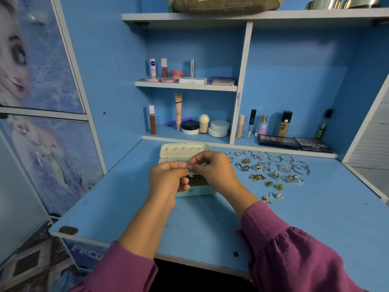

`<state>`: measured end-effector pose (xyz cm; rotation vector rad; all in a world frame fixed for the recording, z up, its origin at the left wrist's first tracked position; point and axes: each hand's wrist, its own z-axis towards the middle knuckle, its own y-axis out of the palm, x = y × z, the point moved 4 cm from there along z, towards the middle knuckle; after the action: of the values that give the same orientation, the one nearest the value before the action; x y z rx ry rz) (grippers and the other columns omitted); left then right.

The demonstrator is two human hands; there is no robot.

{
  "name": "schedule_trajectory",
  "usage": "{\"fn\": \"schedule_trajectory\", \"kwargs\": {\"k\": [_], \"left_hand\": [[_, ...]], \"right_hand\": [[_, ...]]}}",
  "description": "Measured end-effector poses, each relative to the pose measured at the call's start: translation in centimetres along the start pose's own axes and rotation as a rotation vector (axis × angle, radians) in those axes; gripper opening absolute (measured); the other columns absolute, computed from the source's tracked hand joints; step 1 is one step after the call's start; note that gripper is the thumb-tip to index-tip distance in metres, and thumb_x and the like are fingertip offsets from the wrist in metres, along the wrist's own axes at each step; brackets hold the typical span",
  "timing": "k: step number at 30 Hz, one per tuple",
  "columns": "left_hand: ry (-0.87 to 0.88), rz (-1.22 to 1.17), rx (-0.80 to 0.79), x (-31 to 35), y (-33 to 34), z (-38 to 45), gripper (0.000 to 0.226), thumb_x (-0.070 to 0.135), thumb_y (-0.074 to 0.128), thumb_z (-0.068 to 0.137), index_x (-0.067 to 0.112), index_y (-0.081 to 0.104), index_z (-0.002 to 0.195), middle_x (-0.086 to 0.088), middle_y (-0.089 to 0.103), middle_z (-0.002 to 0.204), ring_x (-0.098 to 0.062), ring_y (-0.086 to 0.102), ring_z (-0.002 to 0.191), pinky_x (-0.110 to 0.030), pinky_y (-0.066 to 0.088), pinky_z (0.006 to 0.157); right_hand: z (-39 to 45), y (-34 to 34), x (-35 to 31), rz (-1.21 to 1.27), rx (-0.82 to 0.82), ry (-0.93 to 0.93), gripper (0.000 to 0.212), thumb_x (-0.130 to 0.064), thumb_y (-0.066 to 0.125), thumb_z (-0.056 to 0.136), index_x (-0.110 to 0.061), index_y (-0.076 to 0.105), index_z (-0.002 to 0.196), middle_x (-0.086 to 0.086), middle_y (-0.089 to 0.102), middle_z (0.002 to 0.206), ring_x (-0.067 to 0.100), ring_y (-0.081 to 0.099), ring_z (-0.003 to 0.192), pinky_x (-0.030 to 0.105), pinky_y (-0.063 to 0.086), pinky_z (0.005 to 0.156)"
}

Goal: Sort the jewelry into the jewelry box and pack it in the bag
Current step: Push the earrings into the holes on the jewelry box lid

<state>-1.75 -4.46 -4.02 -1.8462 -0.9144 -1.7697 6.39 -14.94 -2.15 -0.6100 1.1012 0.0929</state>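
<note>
Both hands meet just above the open mint jewelry box (pixel 207 191), which sits on the blue tabletop (pixel 305 218) with its cream ring-roll tray toward the shelves. The left hand (pixel 166 178) and right hand (pixel 212 167) have their fingers (pixel 196 160) curled inward, tips nearly touching, pinching something small and pale between them — too tiny to name, perhaps a strip or an earring back. The loose jewelry (pixel 271 167) — hoops, chains, rings, green studs — lies spread just right of the box, still unsorted, so the task looks barely begun. No bag is in view. To do this step well, I would keep the pinch low over the box so a dropped piece lands inside, and work one item at a time from the nearest row. Readable writing: "NIVEA" on the white tube (pixel 152 68), "MATTE" on the black palette (pixel 312 145), "SB" on the perfume bottle (pixel 262 125), and part of "FROZEN" below the tabletop's front edge.
</note>
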Motion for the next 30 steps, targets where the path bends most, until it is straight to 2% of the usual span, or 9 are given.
{"fn": "schedule_trajectory", "kwargs": {"k": [10, 16, 18, 23, 30], "left_hand": [[-0.005, -0.004, 0.006, 0.0, 0.0, 0.0, 0.015, -0.008, 0.064, 0.081, 0.007, 0.066, 0.083, -0.008, 0.057, 0.058, -0.005, 0.048, 0.034, -0.019, 0.046, 0.038], [0.009, -0.006, 0.009, -0.1, 0.1, -0.1, 0.016, -0.009, 0.063, 0.081, 0.007, 0.065, 0.081, -0.007, 0.054, 0.056, -0.005, 0.046, 0.033, -0.019, 0.045, 0.037], [0.008, -0.003, 0.013, -0.1, 0.1, -0.1, 0.017, -0.009, 0.063, 0.081, 0.007, 0.065, 0.081, -0.008, 0.054, 0.057, -0.005, 0.046, 0.033, -0.019, 0.045, 0.037], [0.006, 0.000, 0.019, -0.1, 0.1, 0.0, 0.017, -0.010, 0.063, 0.080, 0.007, 0.065, 0.082, -0.008, 0.055, 0.057, -0.005, 0.046, 0.033, -0.019, 0.045, 0.038], [0.004, -0.003, 0.032, 0.0, 0.1, -0.2, 0.017, -0.011, 0.062, 0.080, 0.006, 0.065, 0.082, -0.008, 0.054, 0.056, -0.005, 0.045, 0.033, -0.020, 0.045, 0.037]], "right_hand": [[0.1, 0.2, 0.1, -0.065, -0.058, 0.047, 0.007, -0.021, 0.073, 0.082, -0.026, 0.072, 0.078, -0.011, 0.066, 0.071, 0.005, 0.061, 0.070, 0.025, 0.053, 0.076], [0.3, 0.2, 0.1, -0.171, -0.071, 0.015, 0.009, -0.020, 0.065, 0.087, -0.026, 0.071, 0.084, -0.017, 0.054, 0.062, -0.001, 0.047, 0.059, 0.018, 0.037, 0.060], [0.4, 0.2, -0.1, -0.238, -0.082, -0.028, 0.010, -0.020, 0.063, 0.088, -0.026, 0.071, 0.087, -0.018, 0.055, 0.067, 0.000, 0.049, 0.065, 0.018, 0.037, 0.061], [0.6, 0.4, -0.2, -0.329, -0.121, -0.129, 0.015, -0.015, 0.060, 0.090, -0.020, 0.073, 0.095, -0.005, 0.064, 0.098, 0.013, 0.056, 0.094, 0.031, 0.046, 0.084], [1.0, 0.5, 0.1, -0.363, -0.127, -0.122, 0.013, -0.017, 0.060, 0.089, -0.021, 0.073, 0.093, -0.004, 0.063, 0.101, 0.015, 0.056, 0.098, 0.037, 0.047, 0.088]]}}
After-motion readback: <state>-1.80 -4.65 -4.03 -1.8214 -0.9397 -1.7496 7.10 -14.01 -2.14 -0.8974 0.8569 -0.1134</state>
